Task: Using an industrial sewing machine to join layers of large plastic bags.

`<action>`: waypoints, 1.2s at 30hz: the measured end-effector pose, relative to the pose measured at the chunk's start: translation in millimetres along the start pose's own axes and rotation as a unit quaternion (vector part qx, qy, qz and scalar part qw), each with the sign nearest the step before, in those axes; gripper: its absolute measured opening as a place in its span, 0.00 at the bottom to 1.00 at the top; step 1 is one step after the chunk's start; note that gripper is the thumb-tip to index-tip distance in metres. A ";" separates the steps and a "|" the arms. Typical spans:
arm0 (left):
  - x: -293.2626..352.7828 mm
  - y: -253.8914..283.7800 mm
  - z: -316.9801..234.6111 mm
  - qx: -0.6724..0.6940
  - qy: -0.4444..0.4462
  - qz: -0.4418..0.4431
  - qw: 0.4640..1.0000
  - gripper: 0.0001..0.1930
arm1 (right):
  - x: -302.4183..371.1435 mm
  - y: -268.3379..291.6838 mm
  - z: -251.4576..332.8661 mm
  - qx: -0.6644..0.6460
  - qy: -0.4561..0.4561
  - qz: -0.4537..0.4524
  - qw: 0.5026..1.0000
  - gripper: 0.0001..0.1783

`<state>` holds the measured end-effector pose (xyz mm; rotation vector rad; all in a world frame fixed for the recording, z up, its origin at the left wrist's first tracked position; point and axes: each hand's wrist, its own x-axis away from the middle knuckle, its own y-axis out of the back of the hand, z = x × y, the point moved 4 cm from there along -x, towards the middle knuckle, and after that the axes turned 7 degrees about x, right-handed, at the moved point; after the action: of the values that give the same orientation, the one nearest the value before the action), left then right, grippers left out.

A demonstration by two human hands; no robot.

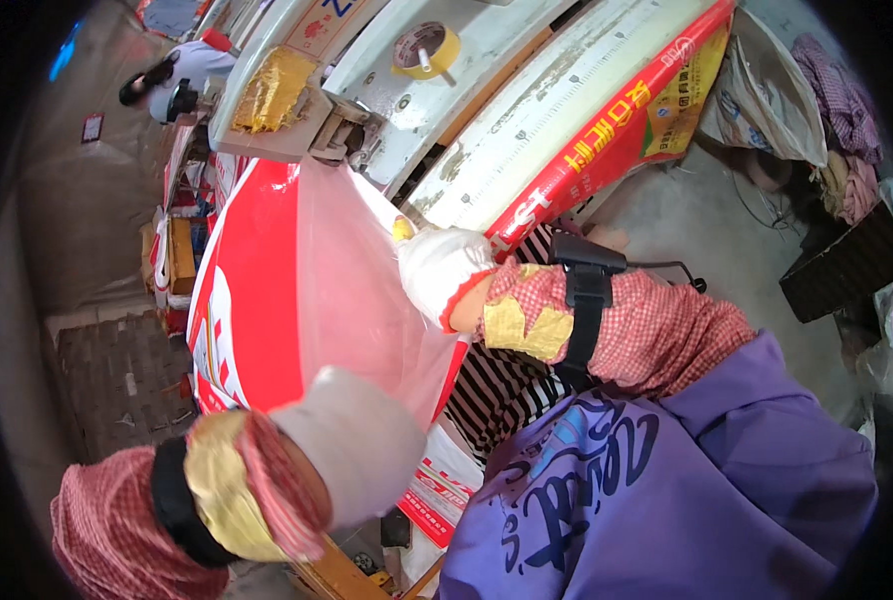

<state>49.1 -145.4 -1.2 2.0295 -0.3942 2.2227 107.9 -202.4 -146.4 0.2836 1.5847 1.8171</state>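
A large glossy red, white and pink sack (267,270) hangs from under the head of a sewing machine (297,110) and drapes toward me. My right hand (445,268), in a white glove with a yellow fingertip, is closed at the sack's upper right edge, just below the machine bed. My left hand (352,440), also in a pale glove, is over the lower part of the sack, blurred by motion. Its fingers cannot be made out, nor whether it touches the sack. Both forearms wear red checked sleeves patched with yellow tape and black straps.
A roll of yellow tape (427,50) lies on the machine bed. Beside it runs a worn white board (527,120) edged by a red and yellow printed sack (617,130). A dark crate (842,262) and cloths (837,110) are at right. Another person (192,75) is at the far left.
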 end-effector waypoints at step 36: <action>41.2 22.0 34.2 -0.079 0.001 -0.373 0.925 0.09 | -111.4 -63.6 45.4 -0.095 -0.019 0.343 0.934 0.13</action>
<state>72.3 -179.4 39.5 1.6919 0.1819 1.6559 238.5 -236.0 -165.0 0.8587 1.3555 2.4459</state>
